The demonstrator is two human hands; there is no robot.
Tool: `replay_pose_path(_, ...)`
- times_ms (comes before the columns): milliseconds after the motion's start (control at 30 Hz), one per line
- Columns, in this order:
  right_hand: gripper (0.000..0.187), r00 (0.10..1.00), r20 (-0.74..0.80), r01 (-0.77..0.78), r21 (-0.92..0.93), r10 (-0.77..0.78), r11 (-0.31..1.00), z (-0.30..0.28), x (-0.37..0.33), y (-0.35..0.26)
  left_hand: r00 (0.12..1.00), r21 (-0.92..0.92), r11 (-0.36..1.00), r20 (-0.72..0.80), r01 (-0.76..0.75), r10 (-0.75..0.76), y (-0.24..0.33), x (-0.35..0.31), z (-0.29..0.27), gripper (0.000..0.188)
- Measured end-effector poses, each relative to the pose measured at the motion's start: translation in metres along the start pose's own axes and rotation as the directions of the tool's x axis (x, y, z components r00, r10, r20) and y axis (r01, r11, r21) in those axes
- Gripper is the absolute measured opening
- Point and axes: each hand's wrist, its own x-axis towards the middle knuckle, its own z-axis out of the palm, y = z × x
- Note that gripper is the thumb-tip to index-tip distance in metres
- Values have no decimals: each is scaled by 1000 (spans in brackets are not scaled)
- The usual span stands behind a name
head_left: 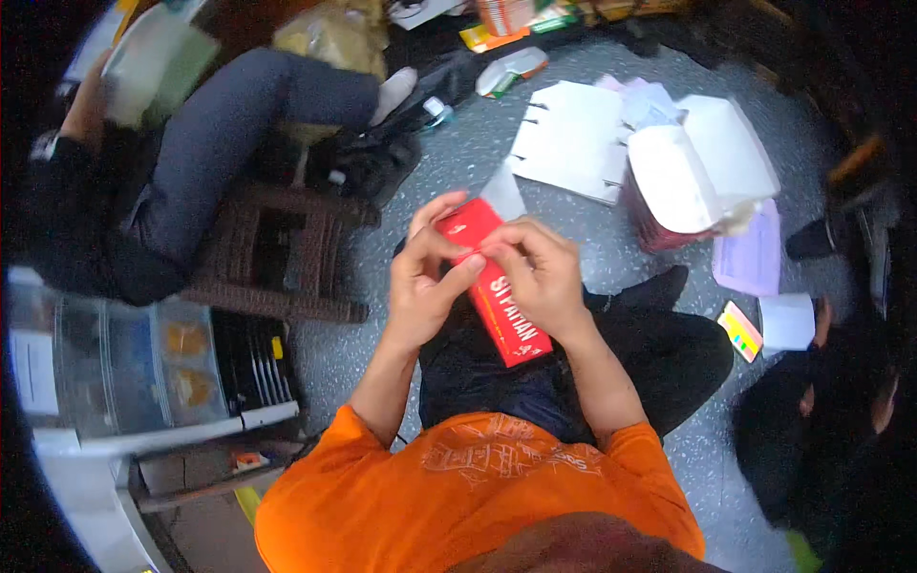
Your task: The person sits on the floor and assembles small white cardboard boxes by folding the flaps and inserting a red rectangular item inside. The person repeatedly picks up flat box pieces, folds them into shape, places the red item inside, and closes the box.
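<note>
**Red carton held in both hands above the lap**

Red and long, the carton (495, 282) lies slantwise in front of the person's chest, above the dark trousers (573, 377) of their lap, with one end pointing up toward the floor beyond and the other down toward the orange shirt (478, 477). The left hand (420, 282) is closed around the upper part from the left, its thumb laid across the face. The right hand (537, 272) clasps the middle from the right, fingertips pressing at the upper edge where the two hands meet. Whether a flap is already loosened cannot be told; the carton looks whole and shut, so by my reading the handling is at an early point, with nothing taken out.

From the head view, the floor (573, 205) is grey and speckled, and it carries everything. Toward its far edge lie white ring-bound sheets (573, 138), and right of them a red tub (669, 196) with a white lid, then pale purple paper (750, 258). A small striped pad (741, 331) lies near the right edge. At the left stands a brown woven stool (282, 253), with another person's grey-trousered leg (239, 119) over it, and a clear plastic drawer unit (124, 368) at the near left corner.
</note>
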Motion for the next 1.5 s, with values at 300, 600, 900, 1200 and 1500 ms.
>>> replay_pose_path(300, 55, 944, -126, -322, -141, 306, 936, -32, -45, 26, 928, -113, 986, -366, -122, 72, -6, 11, -46, 14)
replay_pose_path(600, 122, 965, -80, -260, -226, 248, 939, -73, -64, -21, 978, -707, 684, -202, -181, 50, -48, 56, 45, 30)
replay_pose_path(900, 102, 986, -134, -165, -695, 99, 700, -79, -10, -29, 982, 394, 905, -28, -160, 186, -62, 66, 34, 38)
replay_pose_path(1200, 81, 959, 70, -156, -681, 276, 715, -18, -29, 37, 909, 10, 920, 152, 391, -388, -100, 2, 28, 22)
replay_pose_path(1500, 34, 960, 279, 239, -768, -25, 594, 1, -43, 64, 900, -274, 870, -38, 409, -434, -123, -12, 29, 26)
